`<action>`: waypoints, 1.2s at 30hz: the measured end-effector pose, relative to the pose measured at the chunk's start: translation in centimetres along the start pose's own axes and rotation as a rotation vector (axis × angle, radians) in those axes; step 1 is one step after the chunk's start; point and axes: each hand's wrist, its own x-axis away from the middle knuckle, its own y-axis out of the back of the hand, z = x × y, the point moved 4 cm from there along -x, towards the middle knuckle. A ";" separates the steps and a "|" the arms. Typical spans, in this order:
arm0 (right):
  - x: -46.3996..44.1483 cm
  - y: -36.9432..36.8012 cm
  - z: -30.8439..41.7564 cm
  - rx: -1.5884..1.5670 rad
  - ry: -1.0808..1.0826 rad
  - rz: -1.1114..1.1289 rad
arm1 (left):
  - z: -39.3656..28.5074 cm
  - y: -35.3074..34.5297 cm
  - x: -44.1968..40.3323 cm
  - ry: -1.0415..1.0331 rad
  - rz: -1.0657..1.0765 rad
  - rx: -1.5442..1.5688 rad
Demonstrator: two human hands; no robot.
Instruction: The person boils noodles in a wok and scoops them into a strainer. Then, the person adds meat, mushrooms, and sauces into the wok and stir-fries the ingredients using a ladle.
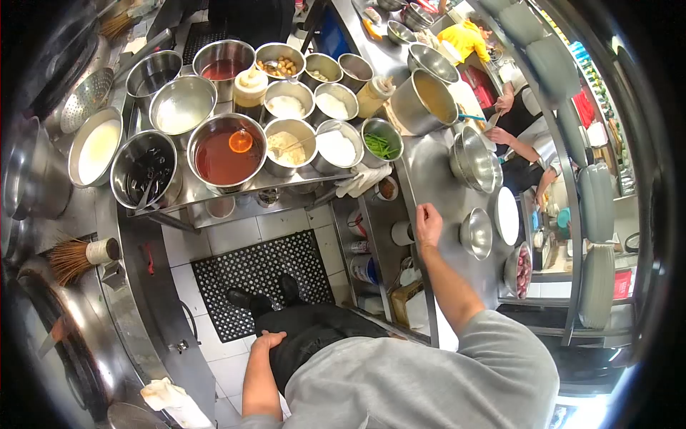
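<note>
My left hand hangs beside my thigh, against the dark trousers, its fingers loosely stretched out and nothing seen in it. On the right, my right hand is curled into a fist over the edge of the steel counter; I see nothing in it. A white cloth hangs near it, below a pot of chopped greens. Farther along the counter lie a steel bowl and a white plate.
Ahead, a steel stand holds several pots, among them red liquid with an orange slice, white powder and dark liquid. A bamboo brush lies by the woks at left. A perforated mat is underfoot. A co-worker's hands hold a knife.
</note>
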 end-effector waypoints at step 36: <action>-0.1 2.2 -2.2 -0.145 0.056 0.000 | -1.6 -3.8 0.6 -0.175 -0.255 0.118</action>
